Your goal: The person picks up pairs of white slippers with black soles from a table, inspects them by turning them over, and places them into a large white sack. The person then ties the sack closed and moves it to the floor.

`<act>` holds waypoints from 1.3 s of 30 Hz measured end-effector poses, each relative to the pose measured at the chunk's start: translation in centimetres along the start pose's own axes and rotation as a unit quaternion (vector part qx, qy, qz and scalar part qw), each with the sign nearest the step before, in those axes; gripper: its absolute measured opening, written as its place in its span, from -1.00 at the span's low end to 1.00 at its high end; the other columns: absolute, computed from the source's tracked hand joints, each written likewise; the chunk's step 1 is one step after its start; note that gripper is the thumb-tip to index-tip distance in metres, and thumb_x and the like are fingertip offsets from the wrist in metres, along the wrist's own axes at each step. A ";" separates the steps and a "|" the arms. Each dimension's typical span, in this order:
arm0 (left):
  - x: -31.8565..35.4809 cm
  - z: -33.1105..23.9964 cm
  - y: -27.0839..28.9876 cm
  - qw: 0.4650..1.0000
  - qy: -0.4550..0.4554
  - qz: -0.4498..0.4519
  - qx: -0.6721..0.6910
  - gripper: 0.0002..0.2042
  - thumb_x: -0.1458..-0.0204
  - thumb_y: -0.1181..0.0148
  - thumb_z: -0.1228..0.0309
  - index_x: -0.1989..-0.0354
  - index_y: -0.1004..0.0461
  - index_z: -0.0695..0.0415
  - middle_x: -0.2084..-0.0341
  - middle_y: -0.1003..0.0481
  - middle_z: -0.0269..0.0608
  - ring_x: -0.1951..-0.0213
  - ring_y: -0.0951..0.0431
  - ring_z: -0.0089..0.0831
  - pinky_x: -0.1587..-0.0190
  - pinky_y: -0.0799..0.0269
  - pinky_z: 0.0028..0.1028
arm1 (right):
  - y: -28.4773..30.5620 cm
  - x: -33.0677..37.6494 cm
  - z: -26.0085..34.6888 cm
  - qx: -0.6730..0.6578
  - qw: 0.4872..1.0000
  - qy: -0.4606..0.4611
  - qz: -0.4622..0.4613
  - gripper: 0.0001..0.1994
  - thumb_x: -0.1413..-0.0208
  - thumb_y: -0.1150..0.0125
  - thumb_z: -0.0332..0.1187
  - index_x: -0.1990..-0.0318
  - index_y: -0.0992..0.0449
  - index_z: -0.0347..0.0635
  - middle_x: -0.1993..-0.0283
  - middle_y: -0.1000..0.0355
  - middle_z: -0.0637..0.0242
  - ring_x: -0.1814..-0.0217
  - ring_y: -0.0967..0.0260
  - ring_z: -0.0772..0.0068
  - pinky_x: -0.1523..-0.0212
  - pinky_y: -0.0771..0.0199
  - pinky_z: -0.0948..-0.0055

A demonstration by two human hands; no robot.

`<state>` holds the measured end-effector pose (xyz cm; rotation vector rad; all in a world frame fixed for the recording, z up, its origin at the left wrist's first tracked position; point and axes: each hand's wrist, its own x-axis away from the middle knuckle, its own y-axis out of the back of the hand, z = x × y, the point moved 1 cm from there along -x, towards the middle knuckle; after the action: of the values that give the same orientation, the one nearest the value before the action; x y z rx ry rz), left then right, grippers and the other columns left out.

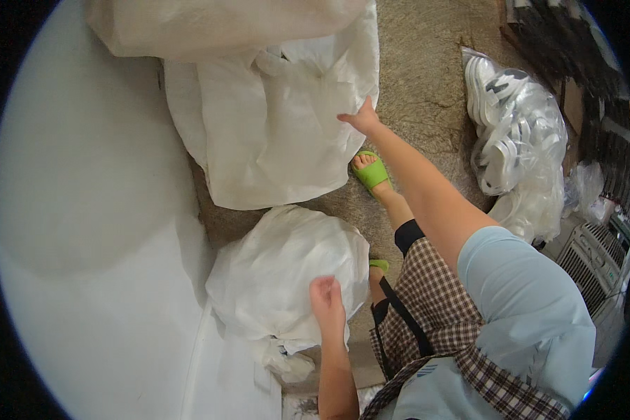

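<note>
Two white sacks are being handled at once. Low in the middle of the frame, the left hand (327, 302) is pressing on the tied, bulging white sack (287, 276), fingers curled against its plastic; whether that grip is closing on a fold, I cannot tell. Toward upper centre, the right hand (361, 119) is pinching the edge of the larger open sack (273, 140) lying on the floor (420, 70). Judging by this, bagging is underway; lifting the full sack likely calls for a firmer two-handed hold.
</note>
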<state>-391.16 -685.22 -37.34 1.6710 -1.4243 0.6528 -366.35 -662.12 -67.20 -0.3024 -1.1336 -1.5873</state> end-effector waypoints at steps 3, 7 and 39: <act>-5.3 -4.0 -2.9 0.999 -0.046 -0.002 -0.014 -0.61 -0.02 -0.11 0.47 -0.03 -0.23 0.26 0.02 -0.29 -0.09 -0.02 -0.31 -0.38 0.02 -0.27 -0.43 | -3.2 -0.3 3.6 -0.209 0.966 -0.032 0.151 -0.17 0.16 -0.35 -0.16 -0.21 0.00 -0.30 -0.03 -0.29 -0.06 0.02 -0.33 0.14 0.00 -0.37 0.25; -11.4 -8.7 -3.8 0.984 -0.123 -0.125 -0.006 -0.48 0.02 -0.17 0.45 -0.12 -0.16 0.26 -0.08 -0.23 -0.05 -0.10 -0.24 -0.37 -0.04 -0.23 -0.39 | -4.9 13.3 8.3 0.051 0.866 0.283 0.409 -0.55 -0.04 -0.12 -0.24 -0.12 -0.29 -0.07 -0.04 -0.35 0.20 -0.02 -0.33 0.25 0.12 -0.40 0.24; -1.7 -16.5 8.9 0.921 -0.094 -0.176 0.335 -0.77 -0.17 0.14 0.25 0.24 -0.26 0.19 0.18 -0.31 -0.20 0.07 -0.31 -0.34 -0.04 -0.26 -0.30 | 5.1 11.3 12.8 0.567 0.374 0.378 0.629 -0.74 0.09 -0.09 -0.32 0.25 -0.53 -0.23 0.26 -0.47 0.04 0.17 -0.42 0.09 0.21 -0.39 0.19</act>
<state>-398.16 -670.58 -27.76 2.5117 -1.0233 0.8430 -370.58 -658.74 -50.24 0.4527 -0.5648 0.6649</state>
